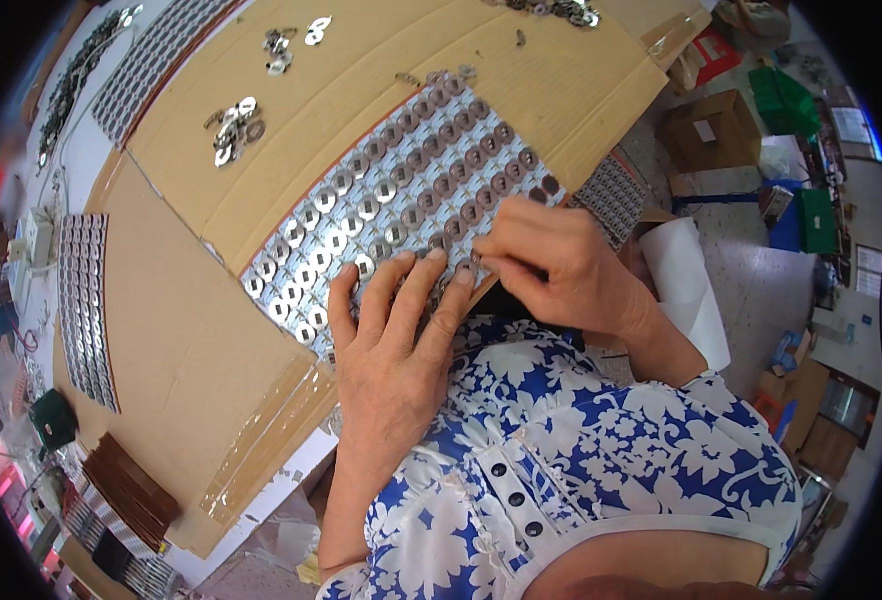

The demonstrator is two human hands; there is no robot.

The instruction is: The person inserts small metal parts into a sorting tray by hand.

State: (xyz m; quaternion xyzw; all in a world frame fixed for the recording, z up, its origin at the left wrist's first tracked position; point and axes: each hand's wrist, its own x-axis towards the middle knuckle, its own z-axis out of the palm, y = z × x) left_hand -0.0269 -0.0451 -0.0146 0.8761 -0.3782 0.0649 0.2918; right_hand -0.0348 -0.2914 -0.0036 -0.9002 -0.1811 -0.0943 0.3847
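Observation:
A flat board (416,205) lies before me, covered in rows of small round metal discs with a slot in the middle. Some discs at its left are bright silver, while those at the right look darker. My left hand (391,345) rests on the near edge of the board, its fingers spread over the discs. At the near right edge, my right hand (561,262) has thumb and index finger pinched together just above the discs. Whatever those fingertips hold is too small and hidden to name.
Loose metal discs (231,132) lie in small heaps on the cardboard-covered table (181,330). Similar filled boards stand at the left (86,310) and upper left. Brown strips (129,490) are stacked at lower left. A cardboard box (711,130) and green bins (786,100) stand at right.

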